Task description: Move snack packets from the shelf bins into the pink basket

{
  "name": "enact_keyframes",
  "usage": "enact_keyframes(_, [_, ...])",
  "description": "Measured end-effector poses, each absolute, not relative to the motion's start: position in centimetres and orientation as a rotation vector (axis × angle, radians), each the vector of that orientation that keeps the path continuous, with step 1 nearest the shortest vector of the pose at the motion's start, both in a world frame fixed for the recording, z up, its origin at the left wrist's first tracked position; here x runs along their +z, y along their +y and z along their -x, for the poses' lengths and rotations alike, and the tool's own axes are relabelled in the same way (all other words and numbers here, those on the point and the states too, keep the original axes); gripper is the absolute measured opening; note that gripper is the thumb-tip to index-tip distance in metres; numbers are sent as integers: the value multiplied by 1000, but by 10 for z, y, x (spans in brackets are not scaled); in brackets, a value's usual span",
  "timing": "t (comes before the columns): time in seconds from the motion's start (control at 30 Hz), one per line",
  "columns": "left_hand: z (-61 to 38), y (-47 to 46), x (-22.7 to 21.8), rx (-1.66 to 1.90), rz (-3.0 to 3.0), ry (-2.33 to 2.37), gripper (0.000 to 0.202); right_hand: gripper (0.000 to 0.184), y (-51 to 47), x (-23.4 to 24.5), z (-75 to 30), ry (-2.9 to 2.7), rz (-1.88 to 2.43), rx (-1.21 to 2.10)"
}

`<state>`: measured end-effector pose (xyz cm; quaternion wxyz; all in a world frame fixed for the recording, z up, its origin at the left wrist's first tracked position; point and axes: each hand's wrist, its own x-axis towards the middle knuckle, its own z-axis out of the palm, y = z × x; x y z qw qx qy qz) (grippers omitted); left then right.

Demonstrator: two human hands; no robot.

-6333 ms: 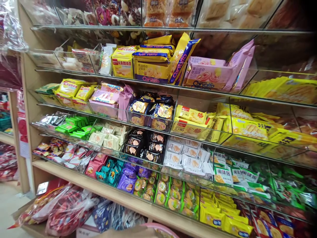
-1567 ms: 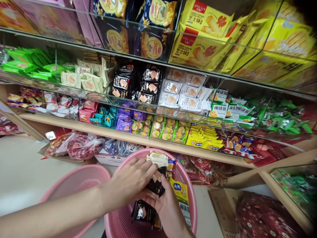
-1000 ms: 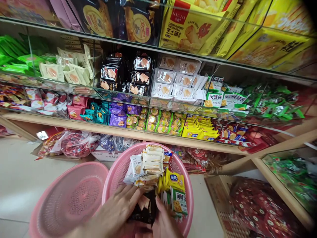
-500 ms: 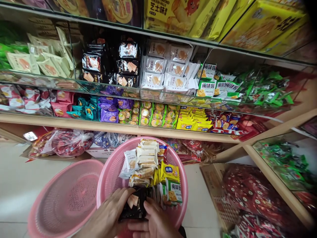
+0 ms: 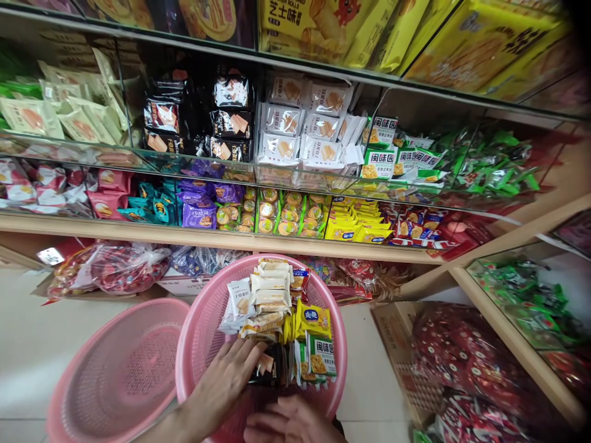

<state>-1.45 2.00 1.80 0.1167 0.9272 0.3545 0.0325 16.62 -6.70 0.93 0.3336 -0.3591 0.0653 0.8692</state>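
Observation:
A round pink plastic basket [image 5: 333, 295] holds snack packets standing in rows. My left hand [image 5: 228, 372] reaches into it, its fingers closed over the left side of a black snack packet [image 5: 268, 368]. My right hand [image 5: 293, 421] is low at the basket's near side, fingers apart and holding nothing, just below that packet. Right of the black packet stand green-and-white cracker packets [image 5: 322, 355] and a yellow packet [image 5: 313, 319]. Cream-coloured packets [image 5: 270, 289] fill the far part, beside white packets [image 5: 239, 301]. The left fingertips are partly hidden.
A second pink basket [image 5: 69, 369] stands on the floor to the left, overlapped by the first. Ahead are glass-fronted shelves [image 5: 184, 237] of wrapped snacks. To the right, a cardboard box [image 5: 392, 344] stands by bagged red packets [image 5: 462, 351].
The black packet has settled lower, against the other packets. My right hand has let go of it and drawn down toward me; my left hand stays on it. The view shifted slightly.

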Motion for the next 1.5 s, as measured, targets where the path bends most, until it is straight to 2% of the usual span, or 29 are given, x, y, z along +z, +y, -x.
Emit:
enact_keyframes(0.17, [-6,23,26,-100,-2716,1127,49,38,-58,9,-155,230,860,2265])
enact_keyframes(0.43, [4,16,7,-63,-2968,1141,51,32,-50,10,-148,335,903,2258])
enact_keyframes(0.67, [4,22,14,-102,-2865,1101,57,26,-44,10,-145,329,893,2233])
enact_keyframes(0.8, [6,29,19,-41,-2743,1077,65,29,-44,10,-145,320,886,2228])
enact_keyframes(0.97, [9,29,21,60,-2773,988,66,21,-45,8,-146,320,870,2228])
enact_keyframes(1.07, [9,29,24,87,-2832,966,62,23,-44,4,-145,327,840,2233])
enact_keyframes(1.23, [9,29,25,108,-3030,883,46,25,-43,1,-146,349,817,2218])
enact_keyframes(1.5, [2,27,24,324,-3151,800,41,19,-43,-1,-149,365,839,2156])
